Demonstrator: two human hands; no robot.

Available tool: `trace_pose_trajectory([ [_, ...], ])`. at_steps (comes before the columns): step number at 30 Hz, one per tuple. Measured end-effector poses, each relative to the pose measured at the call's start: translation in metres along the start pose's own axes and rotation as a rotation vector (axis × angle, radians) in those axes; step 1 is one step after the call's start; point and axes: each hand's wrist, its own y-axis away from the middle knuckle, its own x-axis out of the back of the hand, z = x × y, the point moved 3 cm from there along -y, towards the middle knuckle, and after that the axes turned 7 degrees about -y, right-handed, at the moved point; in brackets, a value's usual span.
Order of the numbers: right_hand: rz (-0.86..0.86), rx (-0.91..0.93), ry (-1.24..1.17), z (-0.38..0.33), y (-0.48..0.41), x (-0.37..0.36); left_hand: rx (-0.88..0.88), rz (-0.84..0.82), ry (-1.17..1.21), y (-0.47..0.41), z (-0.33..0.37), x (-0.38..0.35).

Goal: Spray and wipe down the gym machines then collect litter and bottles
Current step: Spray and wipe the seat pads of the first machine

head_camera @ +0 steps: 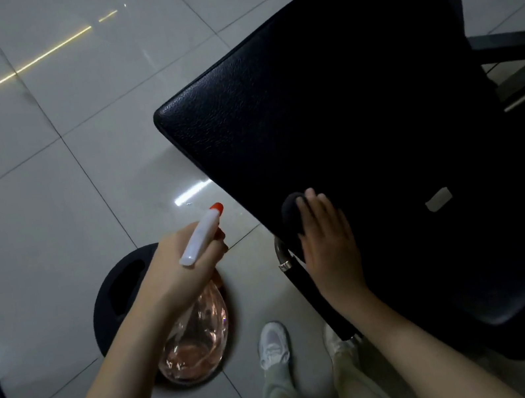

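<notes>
The left hand (183, 271) is curled round the neck of the spray bottle (200, 334), whose orange nozzle points away past the fingers, toward the tiled floor (40, 166) rather than the pad. A squeeze from here would likely wet the glossy tiles, a slip hazard. The bottle hangs tilted below the hand, above a black disc (113, 293).

The right hand (328, 250) lies flat, fingers fairly straight, pressing a dark cloth (292, 207) under its fingertips onto the pad (324, 101) near the edge; a stroke outward could run off it.

The pad is black, grained and matt, stretching ahead of the right hand. The bottle is clear pink with little liquid.
</notes>
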Motion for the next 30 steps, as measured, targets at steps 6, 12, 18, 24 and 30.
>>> trace_pose_trajectory([
  [6, 0.098, -0.193, -0.101, -0.029, -0.067, -0.007, -0.043, -0.038, -0.017, -0.01, 0.002, 0.005],
  [12, 0.099, -0.231, -0.129, 0.009, -0.014, -0.005, -0.068, -0.151, -0.03, -0.022, 0.011, 0.002],
  [18, 0.22, -0.54, -0.217, 0.025, 0.013, 0.001, -0.128, -0.172, -0.128, -0.024, 0.018, 0.003],
  [24, 0.171, -0.36, -0.222, 0.0, -0.054, -0.004, -0.145, -0.211, -0.158, -0.027, 0.014, 0.004],
  [30, 0.21, -0.555, -0.266, 0.041, 0.035, 0.003, -0.169, -0.238, -0.184, -0.032, 0.013, 0.005],
])
